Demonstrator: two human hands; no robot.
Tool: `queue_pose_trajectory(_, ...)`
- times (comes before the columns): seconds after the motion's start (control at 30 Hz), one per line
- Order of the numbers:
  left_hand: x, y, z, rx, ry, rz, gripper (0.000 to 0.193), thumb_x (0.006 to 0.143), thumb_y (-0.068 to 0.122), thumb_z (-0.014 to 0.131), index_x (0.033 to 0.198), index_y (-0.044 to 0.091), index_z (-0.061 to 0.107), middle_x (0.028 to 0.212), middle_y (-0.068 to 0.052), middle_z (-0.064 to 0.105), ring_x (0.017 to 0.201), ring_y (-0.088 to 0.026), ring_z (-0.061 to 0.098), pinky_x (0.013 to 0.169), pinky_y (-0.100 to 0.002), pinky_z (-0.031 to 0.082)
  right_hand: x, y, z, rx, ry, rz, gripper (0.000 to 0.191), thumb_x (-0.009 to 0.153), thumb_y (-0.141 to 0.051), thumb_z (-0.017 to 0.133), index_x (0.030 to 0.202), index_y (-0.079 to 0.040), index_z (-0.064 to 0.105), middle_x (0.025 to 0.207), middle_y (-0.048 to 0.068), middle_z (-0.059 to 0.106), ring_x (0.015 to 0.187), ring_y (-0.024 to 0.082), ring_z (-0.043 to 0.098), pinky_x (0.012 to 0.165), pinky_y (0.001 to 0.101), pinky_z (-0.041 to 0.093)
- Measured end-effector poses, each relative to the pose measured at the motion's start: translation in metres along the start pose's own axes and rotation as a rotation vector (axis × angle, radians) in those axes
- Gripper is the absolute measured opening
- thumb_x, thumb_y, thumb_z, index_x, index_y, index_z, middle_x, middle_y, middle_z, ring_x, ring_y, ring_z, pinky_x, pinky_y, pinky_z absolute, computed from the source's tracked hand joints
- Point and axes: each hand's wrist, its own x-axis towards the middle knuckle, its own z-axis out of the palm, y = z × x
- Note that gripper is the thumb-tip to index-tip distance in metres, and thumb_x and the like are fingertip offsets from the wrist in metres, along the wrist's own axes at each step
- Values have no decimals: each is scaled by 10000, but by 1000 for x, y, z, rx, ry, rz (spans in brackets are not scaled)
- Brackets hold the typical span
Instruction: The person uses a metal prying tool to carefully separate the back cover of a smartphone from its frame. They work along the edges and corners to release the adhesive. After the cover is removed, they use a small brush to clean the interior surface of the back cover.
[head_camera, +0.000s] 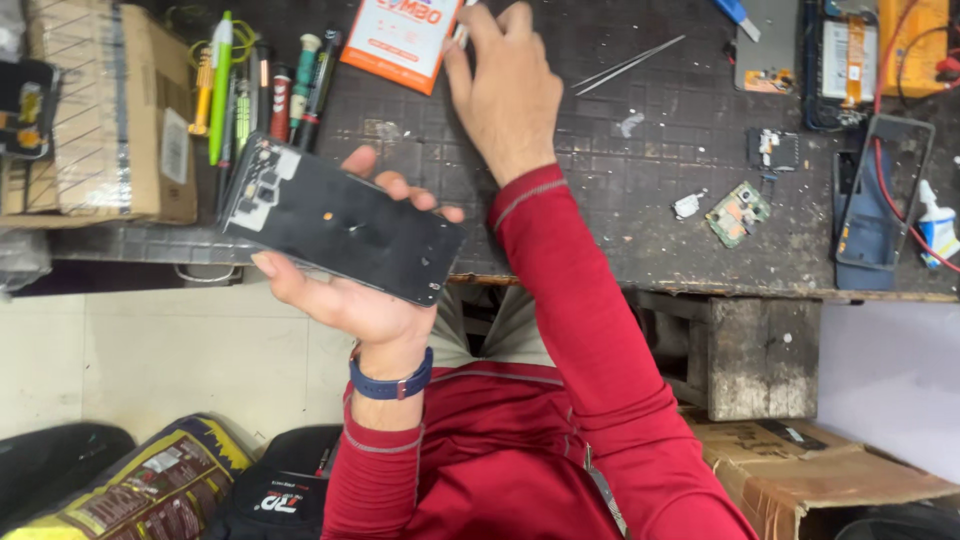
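I see my left hand (340, 290) at left of centre in the frame, cupped around an opened phone body (340, 220), a flat black slab turned inner side up, thumb over the near long edge and fingertips curling over the far one. It hangs just off the front edge of the table (600, 190), not resting on it. My right hand (505, 90) reaches to the upper middle of the frame, fingers pinched narrow on a small slim pale item near an orange card (400, 40); I cannot tell what that item is.

I judge the phone body light and stiff, but fragile: exposed parts sit near its upper left end, so the long edges are the safe place to grip, as now. The smooth black surface looks slippery, and nothing supports it from below.

At upper left a row of screwdrivers (265, 90) lies beside a cardboard box (110, 110). Tweezers (628, 64) lie to the right of my right hand, and a small green circuit board (738, 212) lies further right.
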Motion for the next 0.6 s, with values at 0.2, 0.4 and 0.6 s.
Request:
queue_pose_trajectory(0.2, 2, 3, 15, -175, -60, -114, 1126, 840, 898, 335, 1460, -32, 469, 1090, -145, 665, 979, -304, 654, 854, -543, 545, 8, 12, 16, -130, -110, 192, 294, 966, -338, 720, 1127, -112, 619, 1118, 120, 642, 937, 340, 682, 710, 514, 556)
queue_pose_trajectory(0.4, 1, -2, 19, -124, -42, -46, 1109, 885, 902, 333, 1433, -52, 471, 1075, -160, 650, 976, -307, 642, 854, -539, 540, 4, 10, 13, -199, -97, 116, 321, 775, -142, 700, 1077, -112, 595, 1061, 209, 631, 904, 388, 678, 648, 499, 565)
queue_pose_trajectory(0.6, -6, 0, 14, -165, 10, -100, 1174, 823, 920, 295, 1462, -46, 488, 1071, -159, 647, 957, -310, 641, 836, -523, 545, -26, 5, -27, 33, -151, 306, 366, 948, -36, 567, 1279, -9, 412, 1134, 201, 653, 979, 409, 675, 792, 510, 538)
